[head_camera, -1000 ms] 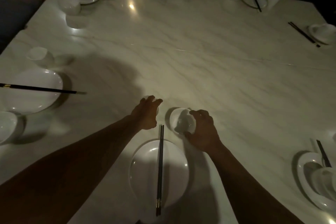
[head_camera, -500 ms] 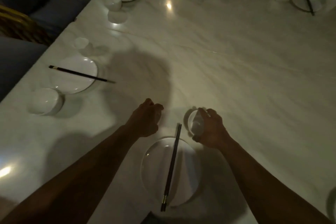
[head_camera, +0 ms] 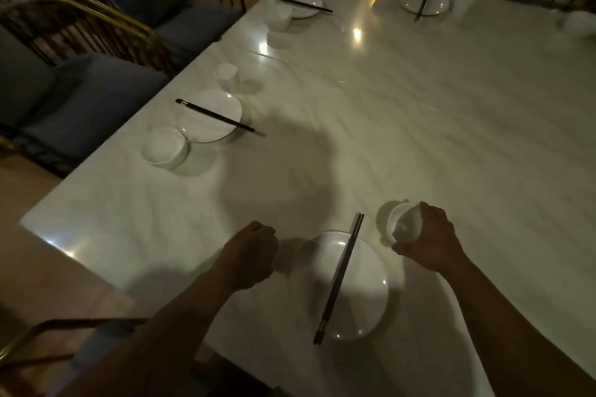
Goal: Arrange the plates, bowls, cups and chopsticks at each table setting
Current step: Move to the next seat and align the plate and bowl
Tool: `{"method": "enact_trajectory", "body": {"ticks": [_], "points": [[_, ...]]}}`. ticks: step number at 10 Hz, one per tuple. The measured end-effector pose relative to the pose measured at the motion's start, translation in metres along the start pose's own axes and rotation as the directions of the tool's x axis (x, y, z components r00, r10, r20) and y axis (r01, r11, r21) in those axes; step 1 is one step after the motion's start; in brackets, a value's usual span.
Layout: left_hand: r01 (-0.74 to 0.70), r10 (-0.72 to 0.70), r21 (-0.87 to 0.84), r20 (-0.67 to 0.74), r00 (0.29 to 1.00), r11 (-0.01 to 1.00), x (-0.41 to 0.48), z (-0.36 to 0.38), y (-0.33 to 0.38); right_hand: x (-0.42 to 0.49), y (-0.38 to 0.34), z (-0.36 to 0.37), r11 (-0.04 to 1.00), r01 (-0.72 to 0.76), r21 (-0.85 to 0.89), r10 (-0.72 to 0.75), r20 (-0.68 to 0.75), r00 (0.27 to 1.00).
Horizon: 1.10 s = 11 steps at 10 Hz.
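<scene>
A white plate (head_camera: 364, 284) lies at the near table edge with a pair of dark chopsticks (head_camera: 338, 277) laid lengthwise across it. My right hand (head_camera: 432, 242) grips a small white bowl (head_camera: 403, 226) just beyond the plate's right side, tilted on its side with the opening facing left. My left hand (head_camera: 248, 255) is closed in a fist left of the plate, low over the marble table (head_camera: 419, 122). The small white cup seen under it earlier is hidden by its fingers.
On the left edge stands another setting with a plate (head_camera: 209, 116), crossing chopsticks (head_camera: 219, 118), a bowl (head_camera: 161, 147) and a cup (head_camera: 225, 72). Further plates (head_camera: 303, 3) sit at the far end. Blue cushioned chairs (head_camera: 80, 100) line the left side.
The view has swung left. My left hand has come back from beyond the plate to its left side. My right hand has tipped the bowl further over and kept hold of it.
</scene>
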<state>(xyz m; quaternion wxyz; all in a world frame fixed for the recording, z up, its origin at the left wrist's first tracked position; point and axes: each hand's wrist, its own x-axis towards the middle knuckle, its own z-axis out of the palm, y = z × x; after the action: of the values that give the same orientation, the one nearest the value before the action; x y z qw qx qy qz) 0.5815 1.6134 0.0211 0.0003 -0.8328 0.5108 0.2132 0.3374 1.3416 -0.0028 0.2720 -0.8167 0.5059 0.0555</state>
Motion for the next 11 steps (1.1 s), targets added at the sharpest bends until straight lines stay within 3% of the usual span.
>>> {"method": "enact_trajectory", "body": {"ticks": [1, 3, 4, 5, 11], "points": [[-0.085, 0.083, -0.103, -0.02, 0.996, 0.991, -0.001, 0.012, -0.005, -0.022, 0.012, -0.002, 1.0, -0.022, 0.017, 0.022, -0.007, 1.0], [-0.256, 0.174, -0.307, -0.269, 0.947, 0.917, -0.006, 0.004, 0.0, -0.069, 0.034, -0.001, 0.999, 0.011, 0.031, -0.012, 0.033, 0.999], [-0.132, 0.079, -0.278, -0.192, 0.978, 0.951, -0.004, 0.01, -0.004, -0.09, 0.044, 0.008, 0.999, 0.021, 0.028, -0.022, 0.05, 0.999], [-0.111, 0.058, -0.328, -0.169, 0.984, 0.938, -0.002, 0.018, -0.01, -0.107, 0.052, 0.019, 0.999, 0.046, 0.016, -0.047, 0.066, 0.997], [-0.095, 0.018, -0.335, -0.224, 0.974, 0.937, -0.008, 0.038, -0.011, -0.138, 0.066, 0.049, 0.989, 0.146, -0.001, -0.145, 0.055, 0.988]]}}
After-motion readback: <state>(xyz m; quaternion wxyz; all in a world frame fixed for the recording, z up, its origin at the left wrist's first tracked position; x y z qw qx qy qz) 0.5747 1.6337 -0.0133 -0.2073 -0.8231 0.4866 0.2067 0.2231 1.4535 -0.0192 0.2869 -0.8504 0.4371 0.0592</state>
